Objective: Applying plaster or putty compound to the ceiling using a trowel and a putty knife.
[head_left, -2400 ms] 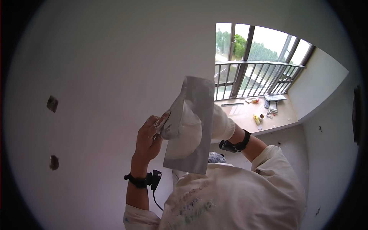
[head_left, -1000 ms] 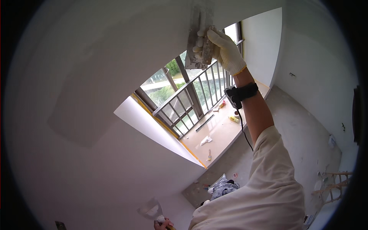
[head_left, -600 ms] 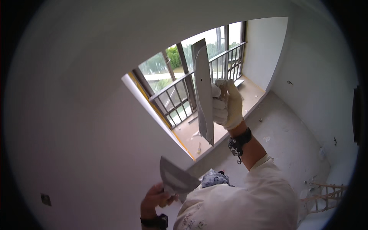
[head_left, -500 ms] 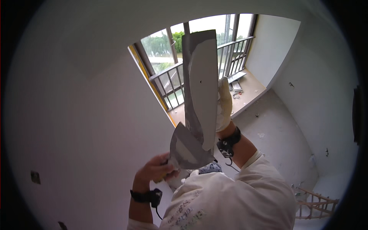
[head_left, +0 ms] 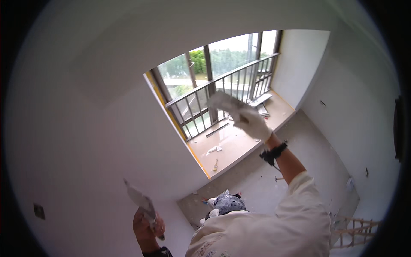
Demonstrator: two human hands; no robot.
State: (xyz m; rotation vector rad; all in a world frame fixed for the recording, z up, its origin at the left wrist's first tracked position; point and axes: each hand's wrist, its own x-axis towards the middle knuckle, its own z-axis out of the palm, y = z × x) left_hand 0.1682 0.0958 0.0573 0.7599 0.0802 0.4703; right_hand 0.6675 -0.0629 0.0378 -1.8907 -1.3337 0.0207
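At the lower left, my bare left hand [head_left: 144, 231] is closed round the handle of a putty knife [head_left: 139, 198], whose blade points up and left beside the wall. The knife is turned nearly edge-on, so little of its face shows. My right hand [head_left: 254, 124], in a pale glove, is out in front of the window sill. Its fingers are wrapped round a plastering trowel [head_left: 223, 102], which is tilted and smeared by motion. The trowel's handle is hidden in the glove. The two tools are well apart.
Behind a metal railing [head_left: 239, 75] is a window. On its sill [head_left: 231, 147] lie a brush [head_left: 215, 165], a dark strip [head_left: 217, 130] and scraps. A dark plastic-like bundle [head_left: 229, 203] is on the floor. A wooden ladder-like frame [head_left: 357, 233] stands lower right.
The trowel has swung from upright, putty-covered face showing, to a tilted, foreshortened position. The putty knife has moved off it, down and left. My hands are farther apart.
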